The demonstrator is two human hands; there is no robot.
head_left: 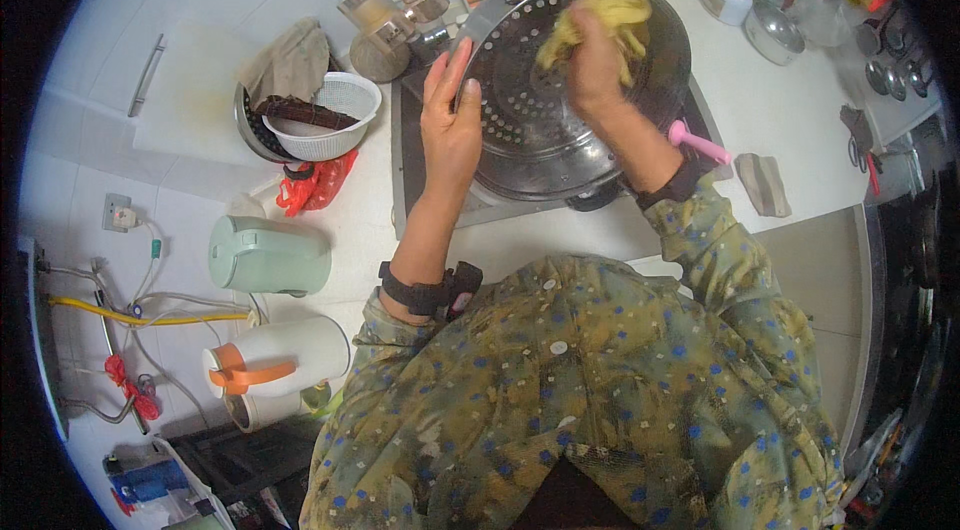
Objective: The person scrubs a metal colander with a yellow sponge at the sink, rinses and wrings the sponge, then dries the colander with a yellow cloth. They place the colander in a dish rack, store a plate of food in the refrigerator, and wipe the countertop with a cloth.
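Note:
A wide metal steamer pot (530, 145) with a perforated bottom is tipped up, its inside turned toward me. Black handles stick out at its far and near sides. My left hand (452, 125) grips its left rim, fingers stretched along the outside and thumb at the edge. Inside it, on the right, my right hand (597, 65) is closed around a bunched yellow cloth (625, 12) pressed to the metal. Part of the cloth is hidden under my fingers.
A grey-edged panel (408, 170) lies beneath the pot. Left are a faucet (425, 0), white basket (335, 130), green kettle (270, 255) and white jug (310, 350). A pink-handled tool (700, 143), folded grey cloth (762, 185) and metal bowl (775, 38) lie right.

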